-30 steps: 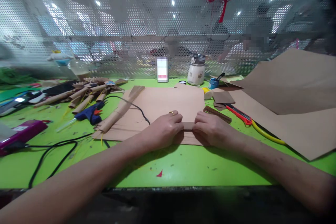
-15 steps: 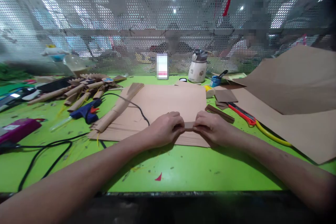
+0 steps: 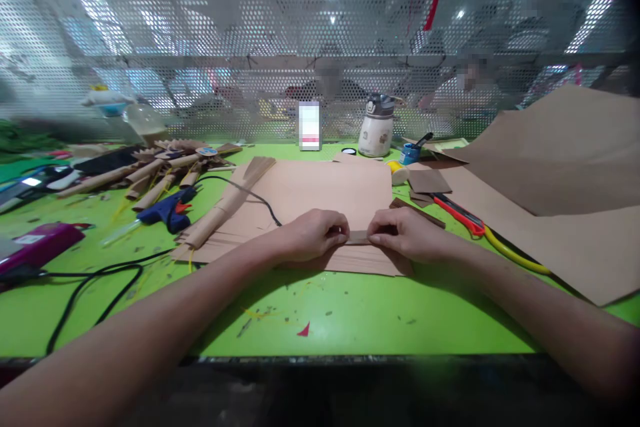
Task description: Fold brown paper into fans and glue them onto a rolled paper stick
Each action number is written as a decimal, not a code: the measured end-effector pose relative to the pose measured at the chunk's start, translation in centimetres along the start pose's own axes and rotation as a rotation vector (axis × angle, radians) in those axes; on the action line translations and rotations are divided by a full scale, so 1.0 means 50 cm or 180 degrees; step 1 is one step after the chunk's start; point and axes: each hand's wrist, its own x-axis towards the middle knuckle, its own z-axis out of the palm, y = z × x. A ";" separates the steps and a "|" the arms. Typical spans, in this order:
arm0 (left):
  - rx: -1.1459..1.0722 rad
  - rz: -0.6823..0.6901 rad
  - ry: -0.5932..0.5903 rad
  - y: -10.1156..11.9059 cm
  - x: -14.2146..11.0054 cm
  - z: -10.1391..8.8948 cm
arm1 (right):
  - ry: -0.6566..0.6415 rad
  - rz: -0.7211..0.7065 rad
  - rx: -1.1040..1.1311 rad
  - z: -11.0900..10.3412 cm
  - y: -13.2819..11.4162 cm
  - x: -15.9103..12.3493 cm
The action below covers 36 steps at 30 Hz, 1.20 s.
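Strip of brown paper (image 3: 358,236), narrow and level, held at both ends above the near part of stacked brown sheets (image 3: 325,188); left hand (image 3: 320,233) pinching one end between thumb and fingers, right hand (image 3: 403,233) pinching the other likewise, with a short bare span between. Separate piece or folded edge of the top sheet: hard to tell, with both ends hidden. Along the left side of the stack, a long paper roll (image 3: 220,215) lying aslant, with a blue glue gun (image 3: 167,211) near it and a black cord (image 3: 258,198) across the sheets. Farther left, a heap of smaller paper rolls (image 3: 160,177) and a purple device (image 3: 47,247). To the right, dark strips (image 3: 429,215) partly behind the right hand, small brown squares (image 3: 430,180), a red-handled cutter (image 3: 460,215) and a large brown sheet (image 3: 555,163). At the back, a white bottle (image 3: 376,136) and blue jar (image 3: 411,155) before a perforated screen (image 3: 280,33). In the foreground, a red scrap (image 3: 304,329) on the green bench (image 3: 360,320).
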 end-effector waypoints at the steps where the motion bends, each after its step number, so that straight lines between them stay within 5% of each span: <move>1: -0.0006 0.0003 -0.0029 0.000 0.001 -0.001 | -0.0036 0.0043 0.0039 -0.001 0.000 0.002; 10: -0.0144 -0.0024 -0.0234 0.001 0.008 -0.008 | -0.0619 0.0298 0.0282 -0.021 0.008 0.032; 20: -0.0021 0.0042 -0.0031 -0.004 0.003 -0.003 | -0.0468 0.0396 0.0354 -0.010 0.031 0.031; 28: 0.0207 0.0811 0.0297 -0.021 -0.008 0.014 | -0.0188 -0.0230 0.0240 -0.011 0.036 0.005; 36: 0.0605 0.1083 0.0274 -0.026 -0.010 0.012 | -0.0218 -0.0978 -0.0012 -0.004 0.053 0.000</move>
